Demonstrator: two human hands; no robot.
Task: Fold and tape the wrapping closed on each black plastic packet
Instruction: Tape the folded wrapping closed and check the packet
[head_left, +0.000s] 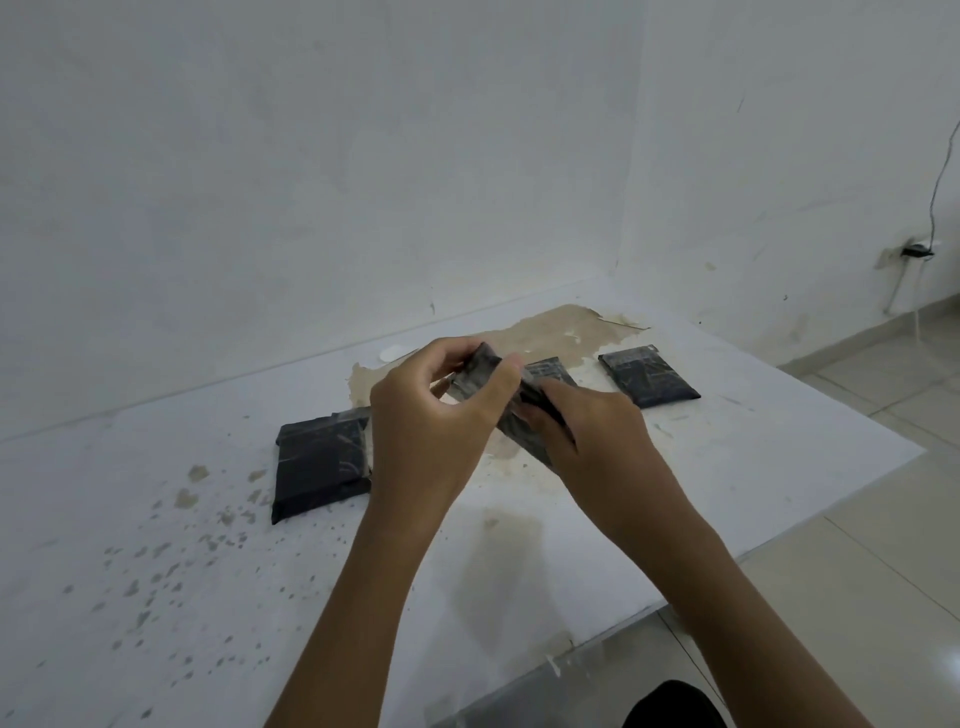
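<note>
Both my hands hold one black plastic packet (480, 376) tilted above the middle of the table. My left hand (436, 415) pinches its upper end between thumb and fingers. My right hand (587, 431) grips its lower right side, fingers curled round the wrapping. A second black packet (319, 462) lies flat on the table to the left. A third (647, 376) lies flat at the far right. A fourth (550, 371) shows partly behind my hands.
The white table (208, 597) has a worn brown patch (561, 327) at the back and small chipped spots on the left. A white wall stands close behind. The table's right edge drops to a tiled floor (857, 545). A cable (937, 171) hangs on the right wall.
</note>
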